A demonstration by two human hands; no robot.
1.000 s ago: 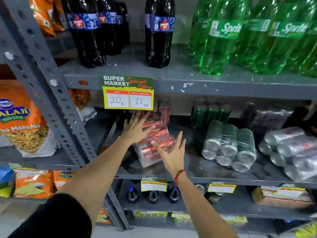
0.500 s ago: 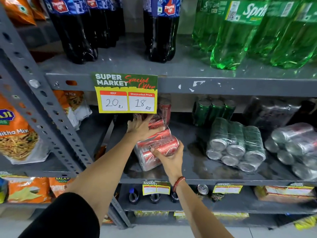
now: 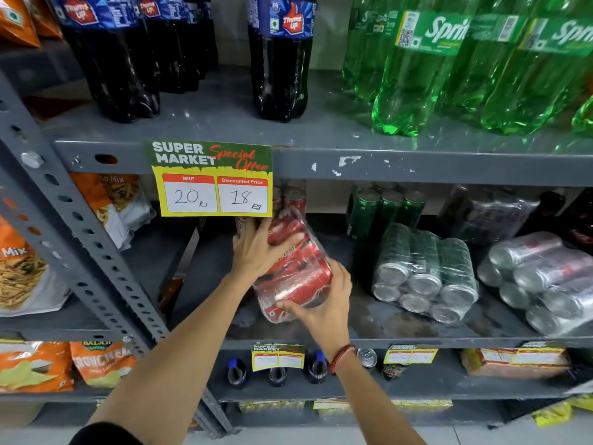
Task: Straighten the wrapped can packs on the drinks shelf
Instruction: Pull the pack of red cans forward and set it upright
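Observation:
A plastic-wrapped pack of red cans (image 3: pixel 300 274) lies on its side, tilted, on the grey middle shelf (image 3: pixel 401 319). My left hand (image 3: pixel 256 248) presses on its top left side, fingers spread over the wrap. My right hand (image 3: pixel 324 303) grips its near lower end from the right. A wrapped pack of green cans (image 3: pixel 423 271) lies on its side to the right, can ends toward me. A wrapped pack of silver cans (image 3: pixel 545 281) lies at the far right, skewed.
A yellow price card (image 3: pixel 213 178) hangs from the upper shelf edge just above my left hand. Loose red cans (image 3: pixel 293 197) and upright green cans (image 3: pixel 385 210) stand behind the packs. Large cola and green soda bottles fill the shelf above. A slotted upright (image 3: pixel 80 239) stands left.
Both hands went from open above the red pack to gripping it. The pack's near end has lifted and turned slightly. The camera has moved closer.

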